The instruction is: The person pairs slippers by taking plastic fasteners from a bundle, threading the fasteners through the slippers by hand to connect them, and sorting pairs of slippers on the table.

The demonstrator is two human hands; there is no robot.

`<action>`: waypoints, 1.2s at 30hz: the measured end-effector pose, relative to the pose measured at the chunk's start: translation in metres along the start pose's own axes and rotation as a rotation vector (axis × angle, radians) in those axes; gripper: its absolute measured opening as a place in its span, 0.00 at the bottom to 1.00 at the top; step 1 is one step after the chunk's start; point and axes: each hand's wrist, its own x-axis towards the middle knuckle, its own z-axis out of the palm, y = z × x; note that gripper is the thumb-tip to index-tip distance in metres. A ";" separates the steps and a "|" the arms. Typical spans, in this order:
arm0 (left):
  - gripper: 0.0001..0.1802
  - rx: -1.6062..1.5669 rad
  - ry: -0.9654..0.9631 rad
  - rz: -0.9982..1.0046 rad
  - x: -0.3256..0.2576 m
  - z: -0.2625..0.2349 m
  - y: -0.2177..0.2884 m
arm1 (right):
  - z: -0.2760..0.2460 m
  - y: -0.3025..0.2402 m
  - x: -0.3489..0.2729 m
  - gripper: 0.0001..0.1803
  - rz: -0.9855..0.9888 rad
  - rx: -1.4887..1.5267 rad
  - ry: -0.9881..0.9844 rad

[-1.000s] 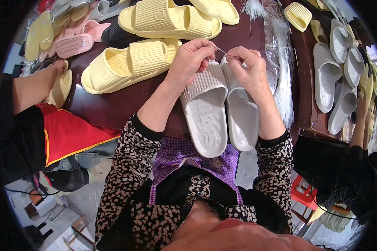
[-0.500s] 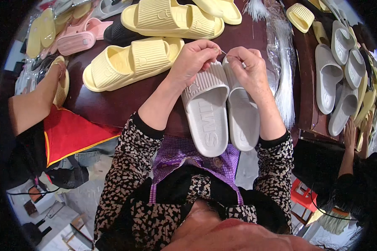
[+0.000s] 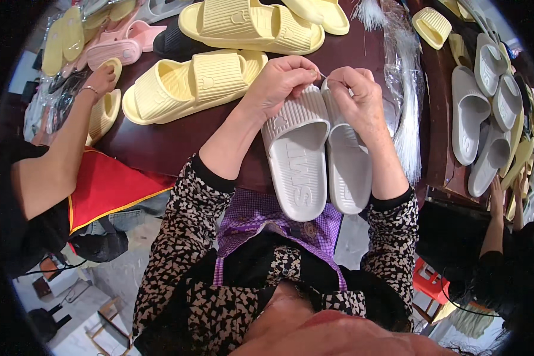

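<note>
At the near edge of the dark, glossy counter point(image 3: 160, 148), a pair of grey slippers point(image 3: 317, 160) lies side by side, soles up, heels hanging over the edge toward the person. They are soft moulded foam, with ribbed straps and raised letters pressed into the smooth soles. The left hand point(image 3: 282, 80) rests on the strap of the left slipper, fingers curled and thumb pinched to forefinger; the right hand point(image 3: 356, 95) sits on the strap of the other, pinched the same way. The two hands nearly meet, and a thin, pale thread point(image 3: 323, 76) runs between the pinched fingertips.

Further in on the counter lie pale yellow slippers point(image 3: 190, 86) of the same rounded, ribbed make, and behind them another yellow pair point(image 3: 252, 26). Toward the far left corner are pink slippers point(image 3: 115, 47). Along the right edge lies a bundle of clear plastic strips point(image 3: 406, 101), shiny and stringy. Beyond it more grey slippers point(image 3: 477, 113) are stacked. At the left edge, another person's hand point(image 3: 98, 80) touches a yellow slipper.
</note>
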 end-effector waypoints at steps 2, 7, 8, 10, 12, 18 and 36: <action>0.04 -0.003 -0.001 -0.002 0.000 0.000 0.002 | 0.001 0.001 0.000 0.05 -0.013 0.002 -0.006; 0.05 -0.024 -0.046 -0.023 0.001 -0.002 0.001 | 0.001 0.004 0.002 0.05 0.020 0.040 0.011; 0.05 -0.032 -0.069 -0.031 0.002 -0.003 0.001 | 0.001 0.005 0.002 0.05 0.022 0.038 0.012; 0.05 -0.041 -0.063 -0.031 0.003 -0.003 0.000 | 0.002 0.007 0.003 0.05 -0.006 0.018 -0.011; 0.05 -0.054 -0.039 -0.028 0.002 -0.003 0.000 | 0.003 0.006 0.002 0.05 -0.020 0.012 -0.027; 0.04 -0.037 -0.019 -0.005 0.000 0.002 -0.001 | 0.004 0.000 0.003 0.05 0.058 0.123 0.006; 0.04 -0.012 -0.022 -0.001 -0.004 0.003 -0.004 | 0.009 -0.002 -0.001 0.07 0.005 0.084 0.014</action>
